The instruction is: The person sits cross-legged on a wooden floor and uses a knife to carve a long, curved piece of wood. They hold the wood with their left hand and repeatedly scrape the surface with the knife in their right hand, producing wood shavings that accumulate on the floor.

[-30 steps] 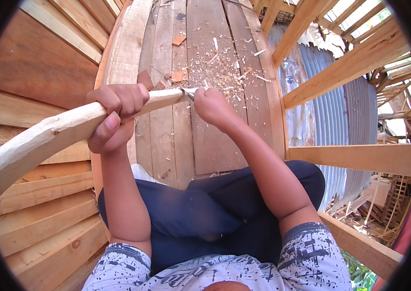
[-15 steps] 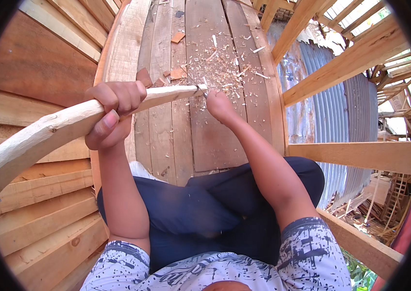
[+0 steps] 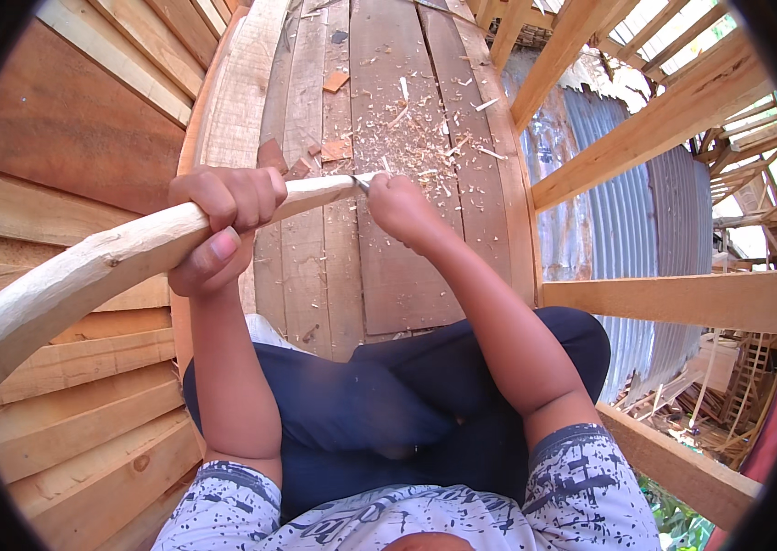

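A long pale stick of bare, carved wood (image 3: 81, 264) runs from the left edge up toward the middle, tapering to a thin far end. My left hand (image 3: 226, 225) is wrapped round it partway along, thumb underneath. At the tapered tip, my right hand (image 3: 401, 211) is closed on a knife (image 3: 361, 184); its handle is hidden in my fist and only a bit of dark blade shows. That blade lies against the stick near its end.
Curled wood shavings (image 3: 416, 138) are scattered over the plank floor (image 3: 416, 285) beyond my hands. Several reddish-brown wood scraps (image 3: 336, 81) lie there too. A plank wall (image 3: 67, 367) rises at left; timber railing (image 3: 673, 298) and corrugated metal sheets (image 3: 622, 211) are at right.
My right hand has moved a little left and nearer along the stick's tip with the knife. The left hand and stick have shifted slightly right and down.
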A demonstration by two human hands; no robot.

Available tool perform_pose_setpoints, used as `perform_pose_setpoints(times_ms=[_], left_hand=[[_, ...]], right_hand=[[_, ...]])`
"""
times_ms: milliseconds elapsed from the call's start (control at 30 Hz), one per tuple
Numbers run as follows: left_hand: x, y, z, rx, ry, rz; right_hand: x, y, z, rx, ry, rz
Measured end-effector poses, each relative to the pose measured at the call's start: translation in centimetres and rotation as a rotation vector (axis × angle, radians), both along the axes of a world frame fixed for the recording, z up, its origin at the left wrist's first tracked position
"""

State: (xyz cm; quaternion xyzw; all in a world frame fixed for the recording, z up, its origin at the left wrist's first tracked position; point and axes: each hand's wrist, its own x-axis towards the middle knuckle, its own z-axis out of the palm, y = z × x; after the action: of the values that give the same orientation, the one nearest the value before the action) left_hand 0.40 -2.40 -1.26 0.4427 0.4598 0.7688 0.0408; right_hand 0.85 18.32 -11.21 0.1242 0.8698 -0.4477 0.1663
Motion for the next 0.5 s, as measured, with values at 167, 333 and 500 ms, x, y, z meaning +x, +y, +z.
perform_pose_setpoints(times_ms=[167,333,500], left_hand=[[0.1,0.9,0.1,0.025,-0.037,0.046],[0.1,0.4,0.2,-0.005,-0.003,0.024],[0.1,0.6,0.4,0.006,-0.028,0.023]], right_hand=[[-1.2,2.6,-5.0,0.037,-0.04,-0.032],[-0.4,0.3,-0.8,-0.034,-0.108,-0.062],[-0.8,2.8,-5.1,-0.08,-0.135,-0.059]])
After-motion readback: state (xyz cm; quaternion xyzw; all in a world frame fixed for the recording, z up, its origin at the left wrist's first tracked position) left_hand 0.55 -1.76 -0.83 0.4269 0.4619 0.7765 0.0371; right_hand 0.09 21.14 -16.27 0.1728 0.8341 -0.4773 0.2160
